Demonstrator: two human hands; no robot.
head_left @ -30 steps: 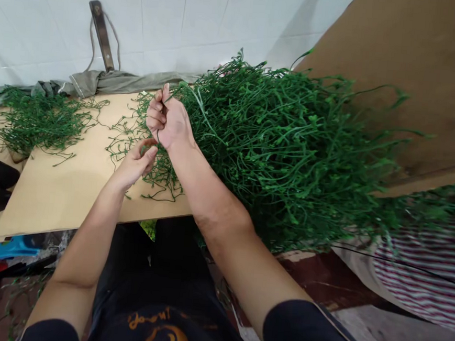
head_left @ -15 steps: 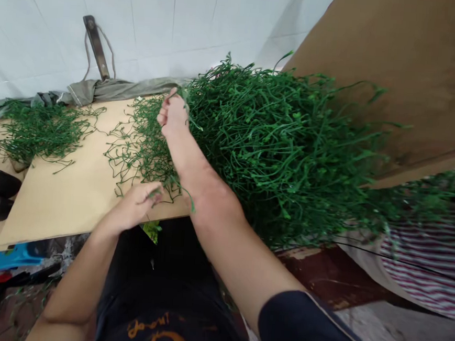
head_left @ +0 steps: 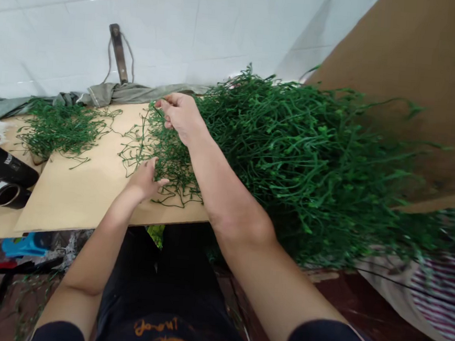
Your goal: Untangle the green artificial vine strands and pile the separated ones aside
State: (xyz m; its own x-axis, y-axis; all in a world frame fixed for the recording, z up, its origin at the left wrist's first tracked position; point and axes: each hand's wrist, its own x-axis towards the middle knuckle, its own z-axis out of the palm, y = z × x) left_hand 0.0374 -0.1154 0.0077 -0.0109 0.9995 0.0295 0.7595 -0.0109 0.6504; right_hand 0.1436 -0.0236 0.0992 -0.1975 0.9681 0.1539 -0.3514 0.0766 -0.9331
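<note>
Flask (head_left: 5, 161), open cup (head_left: 21, 198), contents unclear, stems (head_left: 176, 164) on board (head_left: 71, 195)

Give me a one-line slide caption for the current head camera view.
Two bare hands over tangled green stems on a flat tan board, beside a big green heap.

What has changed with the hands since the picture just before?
The left hand let go of its green stem and moved forward, to the middle pile, fingers spread. The right hand moved left, from beside the big heap to over the middle pile. The left pile and big heap stayed put.
</note>
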